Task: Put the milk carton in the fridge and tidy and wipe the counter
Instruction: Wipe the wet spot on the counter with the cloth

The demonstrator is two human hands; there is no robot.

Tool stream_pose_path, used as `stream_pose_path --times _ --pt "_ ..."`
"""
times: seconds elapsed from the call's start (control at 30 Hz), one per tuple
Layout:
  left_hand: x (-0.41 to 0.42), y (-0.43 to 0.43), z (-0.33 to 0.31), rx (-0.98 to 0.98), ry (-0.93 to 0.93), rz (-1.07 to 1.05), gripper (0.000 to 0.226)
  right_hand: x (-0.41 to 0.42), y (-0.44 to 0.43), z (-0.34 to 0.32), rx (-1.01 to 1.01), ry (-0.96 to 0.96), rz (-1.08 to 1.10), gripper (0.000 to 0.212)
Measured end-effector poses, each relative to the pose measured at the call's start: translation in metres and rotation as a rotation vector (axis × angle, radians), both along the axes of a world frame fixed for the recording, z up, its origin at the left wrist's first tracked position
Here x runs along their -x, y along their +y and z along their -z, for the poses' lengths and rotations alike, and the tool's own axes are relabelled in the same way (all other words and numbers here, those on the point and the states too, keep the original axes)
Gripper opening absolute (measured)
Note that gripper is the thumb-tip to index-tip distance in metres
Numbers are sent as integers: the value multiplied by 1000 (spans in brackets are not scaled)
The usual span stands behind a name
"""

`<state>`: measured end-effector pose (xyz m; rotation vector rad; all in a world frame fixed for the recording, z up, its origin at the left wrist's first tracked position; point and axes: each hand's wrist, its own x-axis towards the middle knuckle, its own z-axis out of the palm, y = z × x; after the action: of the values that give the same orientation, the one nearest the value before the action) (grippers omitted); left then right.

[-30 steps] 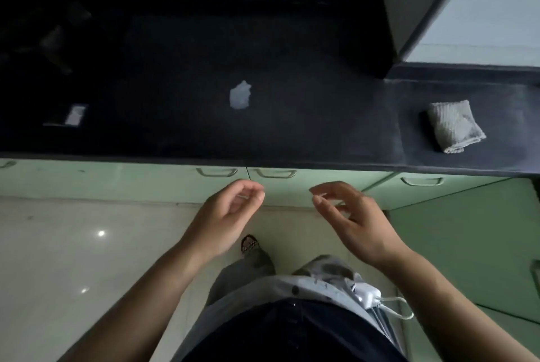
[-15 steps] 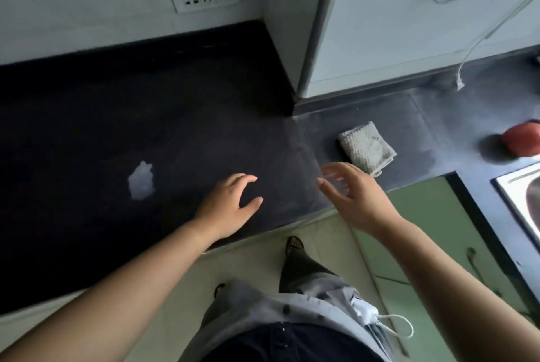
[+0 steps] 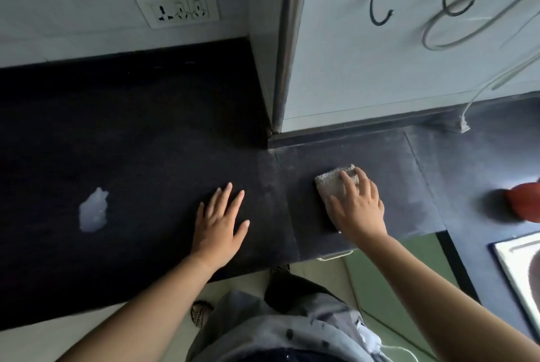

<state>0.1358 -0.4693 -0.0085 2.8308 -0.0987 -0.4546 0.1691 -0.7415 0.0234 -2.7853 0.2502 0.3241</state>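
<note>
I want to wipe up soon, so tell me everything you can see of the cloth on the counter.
The cloth is a small, pale grey, thick pad with a coarse, nubbly weave. It lies flat on the dark counter, near its front edge. The right hand rests on it with fingers spread, hiding its near part.

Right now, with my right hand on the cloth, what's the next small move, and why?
Probably close the right hand around the folded cloth and bring it left to the white spill. The fingers only lie on the cloth, the spill sits unwiped on the dark counter, and the left hand rests flat between them.
</note>
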Motion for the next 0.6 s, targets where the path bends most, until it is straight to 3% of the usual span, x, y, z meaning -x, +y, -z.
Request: stream_pose_path --times 0.33,0.6 --pt "1 -5 4 5 -16 -44 66 29 9 11 -117 -7 10 73" --pt "0 -9 1 5 34 -72 61 9 31 22 -31 -56 -95 61"
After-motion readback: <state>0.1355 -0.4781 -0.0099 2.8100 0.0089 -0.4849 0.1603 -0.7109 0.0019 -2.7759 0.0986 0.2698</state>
